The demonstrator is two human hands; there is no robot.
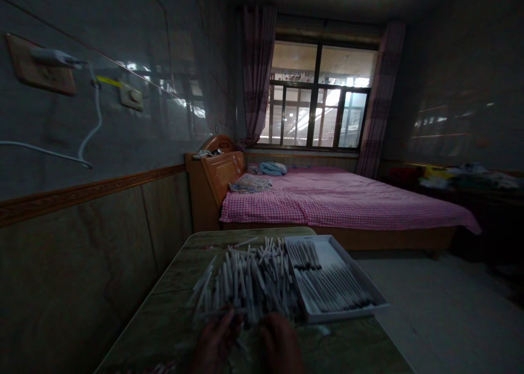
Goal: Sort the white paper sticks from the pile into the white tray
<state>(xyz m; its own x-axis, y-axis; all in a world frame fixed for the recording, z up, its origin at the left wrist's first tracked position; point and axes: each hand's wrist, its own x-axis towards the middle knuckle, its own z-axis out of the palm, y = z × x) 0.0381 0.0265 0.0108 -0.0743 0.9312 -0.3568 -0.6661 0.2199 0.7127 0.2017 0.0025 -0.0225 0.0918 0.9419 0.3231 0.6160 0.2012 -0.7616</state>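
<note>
A loose heap of slim, pale pen-like sticks (249,278) lies on the table in front of me. My left hand (216,338) is at the near edge of the heap, its thumb and fingers closed on one pale stick that lies crosswise. Beside it on the right, my right hand (281,341) has curled fingers close to the sticks; what they hold, if anything, is dark and blurred. To the right of the heap is a shallow white box (350,311). Inside it, similar sticks with dark ends (335,286) lie side by side, with a smaller group at the back.
The marbled table (164,308) stands near the tiled wall on the left. Beyond it is a bed (327,199) with a pink checked cover. A socket with a plugged-in charger (49,60) and white cable is on the wall.
</note>
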